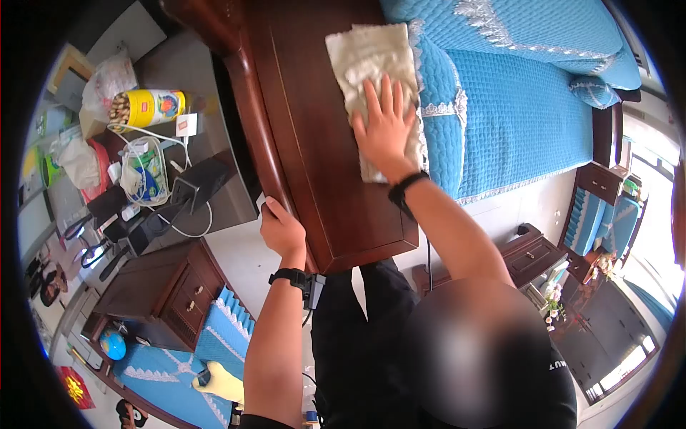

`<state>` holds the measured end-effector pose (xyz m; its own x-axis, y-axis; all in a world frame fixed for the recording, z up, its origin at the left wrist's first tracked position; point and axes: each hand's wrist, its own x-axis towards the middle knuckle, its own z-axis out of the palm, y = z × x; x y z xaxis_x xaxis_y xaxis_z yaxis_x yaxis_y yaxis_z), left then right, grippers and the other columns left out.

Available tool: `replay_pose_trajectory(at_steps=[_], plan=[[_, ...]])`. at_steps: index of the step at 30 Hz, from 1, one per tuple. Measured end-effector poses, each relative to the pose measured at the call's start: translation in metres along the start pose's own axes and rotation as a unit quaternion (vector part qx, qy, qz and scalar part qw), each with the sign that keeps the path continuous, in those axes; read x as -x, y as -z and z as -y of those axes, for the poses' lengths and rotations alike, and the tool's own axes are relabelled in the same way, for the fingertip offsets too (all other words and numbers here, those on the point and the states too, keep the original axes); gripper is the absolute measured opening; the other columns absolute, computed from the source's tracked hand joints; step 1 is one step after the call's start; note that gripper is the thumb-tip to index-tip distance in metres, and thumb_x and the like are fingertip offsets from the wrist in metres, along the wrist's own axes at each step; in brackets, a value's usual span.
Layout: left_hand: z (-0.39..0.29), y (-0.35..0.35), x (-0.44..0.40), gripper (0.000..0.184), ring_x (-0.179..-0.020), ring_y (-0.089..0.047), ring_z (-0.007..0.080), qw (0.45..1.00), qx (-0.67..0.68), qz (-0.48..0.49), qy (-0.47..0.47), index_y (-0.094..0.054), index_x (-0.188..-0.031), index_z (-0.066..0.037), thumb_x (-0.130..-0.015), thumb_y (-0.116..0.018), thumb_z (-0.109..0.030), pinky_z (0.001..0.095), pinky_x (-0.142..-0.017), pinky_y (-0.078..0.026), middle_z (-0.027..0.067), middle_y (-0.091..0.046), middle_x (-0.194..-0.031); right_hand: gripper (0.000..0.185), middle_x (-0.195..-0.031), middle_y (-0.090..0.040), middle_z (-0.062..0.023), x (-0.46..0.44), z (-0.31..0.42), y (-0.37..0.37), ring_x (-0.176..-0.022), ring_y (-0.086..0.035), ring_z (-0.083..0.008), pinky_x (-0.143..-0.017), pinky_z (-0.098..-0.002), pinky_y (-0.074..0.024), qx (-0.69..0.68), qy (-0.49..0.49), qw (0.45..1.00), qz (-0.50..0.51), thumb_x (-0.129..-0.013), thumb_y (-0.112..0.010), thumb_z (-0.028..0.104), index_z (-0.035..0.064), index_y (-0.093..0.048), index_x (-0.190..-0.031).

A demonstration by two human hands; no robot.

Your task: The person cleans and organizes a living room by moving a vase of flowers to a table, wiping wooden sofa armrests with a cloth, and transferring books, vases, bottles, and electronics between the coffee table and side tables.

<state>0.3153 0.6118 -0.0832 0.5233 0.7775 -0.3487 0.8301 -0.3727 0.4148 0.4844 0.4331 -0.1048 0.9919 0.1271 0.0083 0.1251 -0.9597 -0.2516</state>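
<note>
My right hand (386,127) lies flat with spread fingers on a cream cloth (350,53). Under the cloth is a dark reddish-brown wooden top (307,143), part of a piece of furniture alongside the blue quilted sofa cover (522,121). Close to the rounded wooden edge (261,107), my left hand (283,232) is closed with its fingers curled. A small white edge shows at those fingers, but what it belongs to is unclear. Both wrists wear black bands.
A grey table (236,187) on the left carries a yellow tub (146,107), a plastic basket (145,171), white cables and dark devices. Below it stands a wooden cabinet (153,286). Further right are another wooden cabinet (532,254) and a blue-covered seat (616,223).
</note>
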Motion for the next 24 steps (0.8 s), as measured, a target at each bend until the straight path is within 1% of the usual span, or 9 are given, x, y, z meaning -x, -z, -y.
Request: replay_pose_trajectory(at_steps=[3, 6, 9, 11, 13, 14, 16, 20, 24], plan=[[-0.002, 0.001, 0.000, 0.059, -0.087, -0.066, 0.0483, 1.000, -0.007, 0.006, 0.007, -0.067, -0.103, -0.003, -0.105, -0.029, -0.048, 0.0553, -0.075, -0.052, 0.0231, -0.072, -0.095, 0.065, -0.162, -0.027, -0.0134, -0.030, -0.002, -0.002, -0.149, -0.022, -0.0369, -0.111, -0.0650, -0.0255, -0.008, 0.015, 0.999, -0.049, -0.091, -0.059, 0.036, 0.0199, -0.041, -0.151], [0.001, -0.001, 0.001, 0.061, -0.088, -0.066, 0.0481, 1.000, 0.006, -0.007, -0.014, -0.068, -0.103, -0.003, -0.105, -0.029, -0.049, 0.0545, -0.075, -0.053, 0.0230, -0.072, -0.095, 0.066, -0.162, -0.027, -0.0154, 0.004, -0.018, 0.004, -0.149, -0.024, -0.0387, -0.112, -0.0600, -0.0289, -0.044, 0.030, 0.999, -0.012, -0.090, -0.061, 0.035, 0.0200, -0.041, -0.151], [0.002, -0.002, 0.001, 0.061, -0.088, -0.066, 0.0483, 1.000, 0.004, -0.023, -0.004, -0.069, -0.102, -0.004, -0.105, -0.029, -0.051, 0.0545, -0.076, -0.052, 0.0221, -0.072, -0.094, 0.069, -0.161, -0.024, -0.0227, 0.073, -0.035, 0.020, -0.147, -0.023, -0.0482, -0.120, -0.0512, -0.0259, -0.077, 0.060, 0.993, 0.061, -0.089, -0.064, 0.027, 0.0134, -0.040, -0.152], [-0.007, 0.003, 0.002, 0.071, -0.096, -0.064, 0.0502, 1.000, -0.009, -0.004, 0.013, -0.070, -0.110, 0.001, -0.104, -0.026, -0.055, 0.0553, -0.082, -0.051, 0.0276, -0.070, -0.103, 0.069, -0.160, -0.026, -0.0225, 0.124, -0.045, 0.027, -0.146, -0.025, -0.0473, -0.118, -0.0559, -0.0246, -0.105, 0.079, 0.986, 0.100, -0.087, -0.065, 0.025, 0.0135, -0.042, -0.151], [-0.003, -0.001, 0.000, 0.066, -0.092, -0.065, 0.0490, 1.000, -0.017, -0.020, 0.005, -0.069, -0.105, -0.002, -0.104, -0.028, -0.053, 0.0554, -0.078, -0.051, 0.0244, -0.071, -0.098, 0.067, -0.160, -0.027, -0.0220, 0.172, -0.050, 0.030, -0.146, -0.026, -0.0460, -0.113, -0.0679, -0.0194, -0.104, 0.098, 0.982, 0.126, -0.087, -0.065, 0.026, 0.0137, -0.044, -0.149], [-0.001, -0.002, 0.000, 0.061, -0.087, -0.066, 0.0478, 0.999, -0.026, -0.032, -0.003, -0.069, -0.100, -0.006, -0.104, -0.029, -0.052, 0.0554, -0.075, -0.051, 0.0212, -0.072, -0.092, 0.066, -0.160, -0.027, -0.0221, 0.195, -0.051, 0.031, -0.145, -0.027, -0.0456, -0.113, -0.0680, -0.0197, -0.099, 0.098, 0.978, 0.157, -0.087, -0.065, 0.028, 0.0145, -0.045, -0.149], [-0.001, 0.000, 0.001, 0.065, -0.090, -0.065, 0.0487, 1.000, -0.020, -0.022, 0.000, -0.070, -0.103, -0.003, -0.104, -0.028, -0.053, 0.0554, -0.078, -0.051, 0.0235, -0.072, -0.095, 0.067, -0.160, -0.029, -0.0182, 0.235, -0.051, 0.039, -0.145, -0.030, -0.0412, -0.114, -0.0654, -0.0226, -0.063, 0.121, 0.960, 0.244, -0.090, -0.062, 0.031, 0.0206, -0.039, -0.152], [-0.005, 0.000, -0.001, 0.067, -0.092, -0.065, 0.0497, 1.000, -0.010, -0.014, 0.003, -0.070, -0.105, 0.000, -0.105, -0.029, -0.052, 0.0557, -0.080, -0.050, 0.0264, -0.071, -0.097, 0.066, -0.161, -0.029, -0.0143, 0.267, -0.038, 0.040, -0.146, -0.031, -0.0366, -0.114, -0.0622, -0.0273, -0.061, 0.168, 0.950, 0.255, -0.090, -0.062, 0.031, 0.0232, -0.039, -0.152], [-0.002, 0.000, -0.001, 0.064, -0.089, -0.065, 0.0493, 1.000, -0.010, -0.022, 0.000, -0.070, -0.099, -0.001, -0.105, -0.030, -0.050, 0.0560, -0.075, -0.050, 0.0260, -0.071, -0.093, 0.066, -0.160, -0.033, -0.0118, 0.254, -0.026, 0.035, -0.146, -0.033, -0.0344, -0.115, -0.0591, -0.0274, -0.058, 0.163, 0.949, 0.262, -0.089, -0.063, 0.021, 0.0240, -0.040, -0.151]])
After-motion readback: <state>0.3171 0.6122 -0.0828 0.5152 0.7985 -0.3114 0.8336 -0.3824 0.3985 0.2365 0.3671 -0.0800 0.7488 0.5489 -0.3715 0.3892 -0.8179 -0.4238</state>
